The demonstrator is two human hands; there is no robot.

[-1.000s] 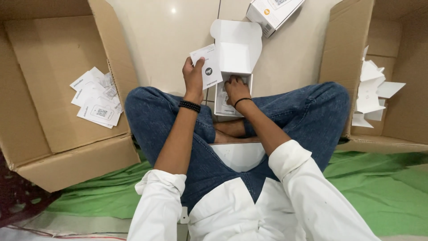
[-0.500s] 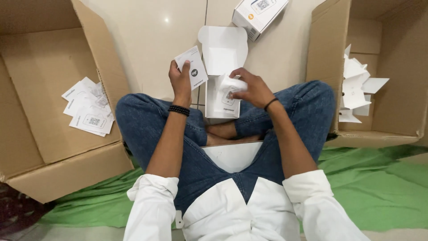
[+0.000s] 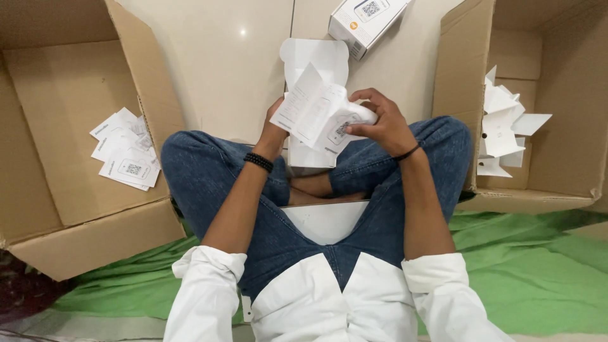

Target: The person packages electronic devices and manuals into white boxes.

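I sit cross-legged in blue jeans and a white shirt on a pale tiled floor. My left hand [image 3: 273,126] grips the left edge of a white folded leaflet [image 3: 310,107] that stands up over my lap. My right hand [image 3: 380,123] holds a small white wrapped device [image 3: 347,126] with a printed code patch, pressed against the leaflet. Under both hands an open white carton [image 3: 313,60] rests between my knees, its lid flap raised away from me. A black bead band circles my left wrist.
A large open cardboard box [image 3: 57,158] lies on my left with several white cards [image 3: 123,149] in it. Another cardboard box [image 3: 544,95] on my right holds white paper inserts [image 3: 503,126]. A closed white product box [image 3: 364,22] sits ahead on the tiles. Green cloth [image 3: 525,266] spreads under me.
My right hand lifted the wrapped device out of the white carton up to the leaflet. My left hand now holds an unfolded leaflet where a small card was before.
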